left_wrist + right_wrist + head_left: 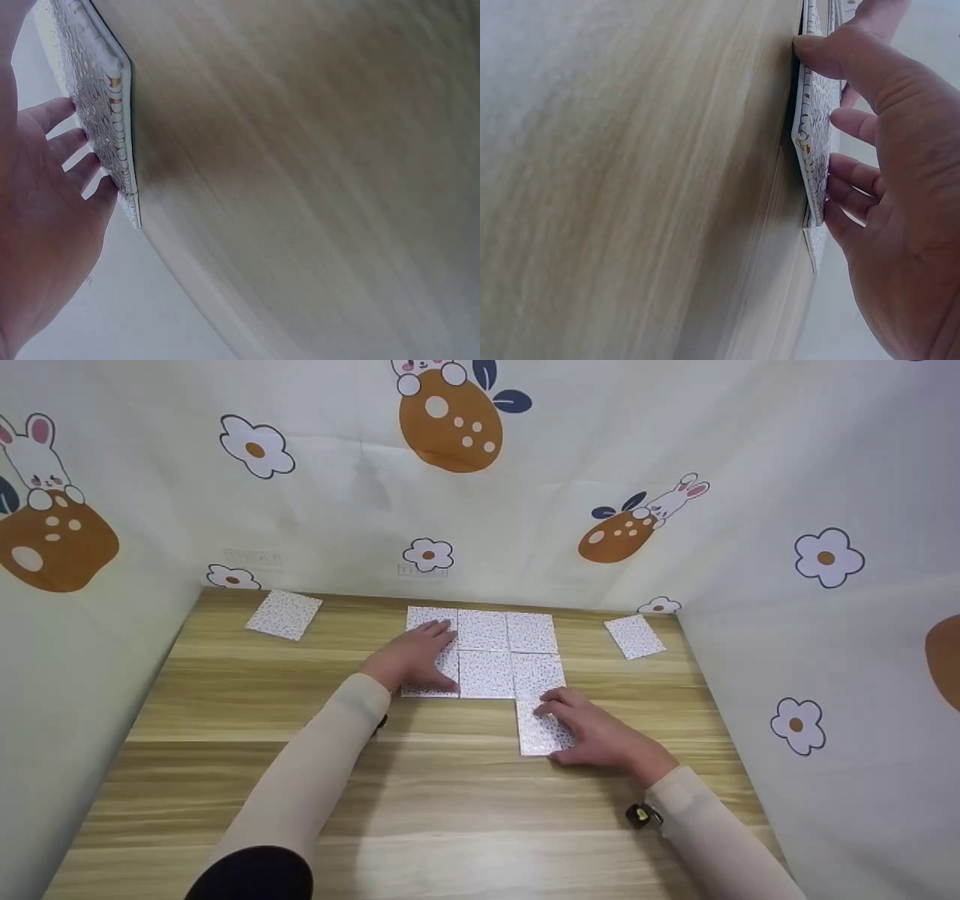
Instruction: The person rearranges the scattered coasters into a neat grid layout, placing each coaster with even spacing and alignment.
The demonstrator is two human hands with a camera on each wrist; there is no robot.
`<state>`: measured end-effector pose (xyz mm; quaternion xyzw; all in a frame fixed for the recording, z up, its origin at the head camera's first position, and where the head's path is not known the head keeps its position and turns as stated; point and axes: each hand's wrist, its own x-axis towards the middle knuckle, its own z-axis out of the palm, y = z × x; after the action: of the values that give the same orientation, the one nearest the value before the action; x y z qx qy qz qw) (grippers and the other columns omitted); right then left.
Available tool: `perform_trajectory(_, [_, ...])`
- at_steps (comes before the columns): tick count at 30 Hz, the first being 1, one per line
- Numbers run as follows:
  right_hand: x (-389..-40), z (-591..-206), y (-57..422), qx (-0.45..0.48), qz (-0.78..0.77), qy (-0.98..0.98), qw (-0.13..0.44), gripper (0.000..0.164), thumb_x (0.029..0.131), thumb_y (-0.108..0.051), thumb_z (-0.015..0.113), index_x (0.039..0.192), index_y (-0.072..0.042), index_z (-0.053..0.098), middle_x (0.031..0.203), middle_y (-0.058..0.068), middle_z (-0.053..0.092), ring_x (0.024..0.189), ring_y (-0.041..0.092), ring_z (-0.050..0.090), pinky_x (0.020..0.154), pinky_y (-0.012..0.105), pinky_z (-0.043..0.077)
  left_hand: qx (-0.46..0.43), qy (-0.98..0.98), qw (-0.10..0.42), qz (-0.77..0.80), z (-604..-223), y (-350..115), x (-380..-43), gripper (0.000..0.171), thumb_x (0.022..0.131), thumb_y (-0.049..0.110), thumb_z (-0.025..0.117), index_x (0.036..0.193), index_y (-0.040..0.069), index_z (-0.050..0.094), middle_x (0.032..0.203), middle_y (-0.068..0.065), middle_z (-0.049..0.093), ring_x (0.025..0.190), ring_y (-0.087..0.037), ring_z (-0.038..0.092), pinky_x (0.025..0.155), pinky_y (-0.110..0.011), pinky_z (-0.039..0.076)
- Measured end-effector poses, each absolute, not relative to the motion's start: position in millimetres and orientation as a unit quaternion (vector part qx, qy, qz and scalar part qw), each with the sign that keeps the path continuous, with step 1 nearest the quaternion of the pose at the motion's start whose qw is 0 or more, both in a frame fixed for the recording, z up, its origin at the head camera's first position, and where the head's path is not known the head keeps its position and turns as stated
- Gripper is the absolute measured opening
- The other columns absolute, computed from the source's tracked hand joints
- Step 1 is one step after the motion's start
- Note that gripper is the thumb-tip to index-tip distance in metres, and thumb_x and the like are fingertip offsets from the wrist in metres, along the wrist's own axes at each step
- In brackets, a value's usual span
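Note:
Six white speckled square tiles lie edge to edge in two rows, among them the top middle tile [483,630] in the head view. My left hand [414,657] rests on the left end of the block, fingers spread over the two left tiles. Another speckled tile [534,736] sits just below the block's right column. My right hand [600,733] holds this tile, its thumb at the near edge and bent fingers on the far part. In the right wrist view, the thumb [821,56] touches the edge of the tile [819,112].
One loose tile [285,615] lies at the back left of the wooden table [450,810], and another loose tile [634,637] at the back right. A printed curtain [322,510] with rabbits and flowers encloses the back and sides.

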<state>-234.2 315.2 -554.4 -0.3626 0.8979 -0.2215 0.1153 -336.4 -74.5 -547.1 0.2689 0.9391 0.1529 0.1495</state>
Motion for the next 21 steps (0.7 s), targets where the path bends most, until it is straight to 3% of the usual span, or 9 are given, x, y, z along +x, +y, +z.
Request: perform_trajectory(21, [-232.0,-554.7,316.4,-0.357,-0.233,0.896,0.121,0.069,0.086,-0.028,0.093,0.148,-0.015,0.064,0.164,0.014,0.045,0.152,0.033,0.045,0.127,0.051,0.041,0.277,0.939,0.14,0.147,-550.3,-73.5,-338.6,0.115,0.09,0.064,0.084,0.174,0.007,0.031,0.184,-0.015,0.019,0.17,-0.037,0.015,0.137,-0.051,0.018])
